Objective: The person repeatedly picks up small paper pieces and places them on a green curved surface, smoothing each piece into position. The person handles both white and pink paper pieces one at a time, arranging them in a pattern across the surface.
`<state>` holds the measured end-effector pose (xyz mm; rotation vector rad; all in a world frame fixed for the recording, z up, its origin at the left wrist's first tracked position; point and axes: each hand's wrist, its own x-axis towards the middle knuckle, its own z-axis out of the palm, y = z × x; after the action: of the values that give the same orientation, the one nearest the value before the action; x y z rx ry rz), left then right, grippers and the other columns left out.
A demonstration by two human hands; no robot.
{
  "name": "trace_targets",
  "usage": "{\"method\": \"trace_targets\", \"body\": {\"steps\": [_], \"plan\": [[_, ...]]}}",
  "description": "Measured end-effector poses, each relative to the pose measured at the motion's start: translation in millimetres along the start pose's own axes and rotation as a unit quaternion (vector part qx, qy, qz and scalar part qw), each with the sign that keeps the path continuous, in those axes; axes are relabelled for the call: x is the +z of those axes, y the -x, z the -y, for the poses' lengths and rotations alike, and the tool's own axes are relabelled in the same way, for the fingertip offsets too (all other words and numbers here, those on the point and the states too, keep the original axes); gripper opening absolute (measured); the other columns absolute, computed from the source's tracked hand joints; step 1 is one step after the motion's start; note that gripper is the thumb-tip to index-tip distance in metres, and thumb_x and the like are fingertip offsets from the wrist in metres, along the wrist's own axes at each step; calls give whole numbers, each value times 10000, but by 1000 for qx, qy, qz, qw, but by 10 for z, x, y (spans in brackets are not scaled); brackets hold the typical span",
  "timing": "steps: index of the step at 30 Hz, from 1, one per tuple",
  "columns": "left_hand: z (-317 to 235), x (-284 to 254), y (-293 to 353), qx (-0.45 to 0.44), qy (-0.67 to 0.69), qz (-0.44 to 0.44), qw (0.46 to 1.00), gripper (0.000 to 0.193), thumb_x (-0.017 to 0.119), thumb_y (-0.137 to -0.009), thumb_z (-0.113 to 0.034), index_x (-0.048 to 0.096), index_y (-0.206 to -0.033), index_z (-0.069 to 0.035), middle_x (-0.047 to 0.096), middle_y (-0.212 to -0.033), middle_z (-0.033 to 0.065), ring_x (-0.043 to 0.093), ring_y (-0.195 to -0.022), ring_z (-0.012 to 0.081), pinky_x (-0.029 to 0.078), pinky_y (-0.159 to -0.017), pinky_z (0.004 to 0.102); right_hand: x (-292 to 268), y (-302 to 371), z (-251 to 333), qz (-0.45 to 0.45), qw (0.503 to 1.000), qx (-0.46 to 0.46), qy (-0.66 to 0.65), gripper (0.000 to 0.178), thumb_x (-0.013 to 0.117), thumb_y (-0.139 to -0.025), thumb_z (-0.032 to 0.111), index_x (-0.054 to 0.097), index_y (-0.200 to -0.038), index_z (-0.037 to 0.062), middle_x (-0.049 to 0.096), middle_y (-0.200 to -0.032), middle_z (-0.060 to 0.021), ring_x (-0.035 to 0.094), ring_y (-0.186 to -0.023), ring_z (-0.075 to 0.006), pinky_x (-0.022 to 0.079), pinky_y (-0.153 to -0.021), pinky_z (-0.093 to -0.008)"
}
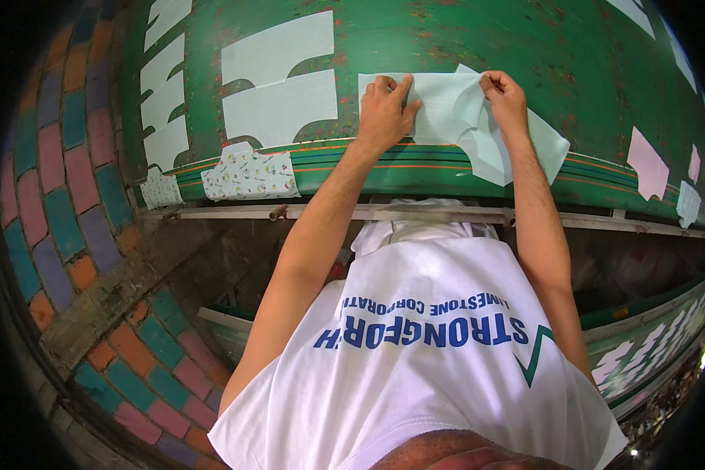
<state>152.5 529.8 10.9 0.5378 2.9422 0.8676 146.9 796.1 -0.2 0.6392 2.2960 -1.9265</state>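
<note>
A pale blue-green cut fabric piece (440, 102) lies on the green tabletop in front of me. My left hand (385, 113) rests on its left end, fingers and thumb spread, pressing it against the table. My right hand (507, 103) pinches the upper right edge of the cloth between thumb and fingertips. Under and beside my right wrist, pale cloth (552, 145) hangs in loose, creased folds toward the near edge. Whether these folds belong to the same piece or to a second one, I cannot tell.
Left of my hands lie white cut pieces (278, 106) and a printed piece (251, 174) at the green table's (415, 35) near edge. Pink pieces (648, 164) lie far right. A metal rail (431, 212) runs along the front. Painted bricks (51, 137) are at left.
</note>
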Motion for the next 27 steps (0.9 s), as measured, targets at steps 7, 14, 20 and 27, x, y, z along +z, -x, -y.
{"method": "trace_targets", "body": {"steps": [7,14,20,27], "plan": [[-105,-256,-1,36,171,-9,985,608,768,-942,-445,623,-1393,-65,613,-1310,207,616,-1197,366,513,-1009,496,407,86,389,116,988,-21,-103,187,655,-1033,146,711,-1168,29,731,-1010,-9,641,-893,-80,502,-800,-253],[252,-731,-37,-94,340,-34,935,284,728,-1000,-171,644,-1201,12,713,-1033,88,705,-967,182,574,-869,343,1180,162,833,172,981,-41,-81,200,681,-1019,169,699,-1158,26,748,-1055,-39,683,-888,-108,525,-823,-276],[745,-1409,57,-88,391,-84,912,150,656,-1028,-95,642,-1147,-5,712,-918,60,711,-880,149,547,-757,298,1781,51,1001,234,938,-239,89,216,611,-886,-30,773,-953,95,682,-1365,-35,587,-1288,-249,515,-1017,-371],[1555,-1786,59,-68,243,12,968,165,672,-1007,-109,682,-1138,-9,733,-973,114,713,-882,192,564,-793,336,2187,-190,1046,243,867,-258,349,204,603,-947,35,771,-1033,111,707,-1264,-60,583,-1254,-275,325,-1124,-474]]}}
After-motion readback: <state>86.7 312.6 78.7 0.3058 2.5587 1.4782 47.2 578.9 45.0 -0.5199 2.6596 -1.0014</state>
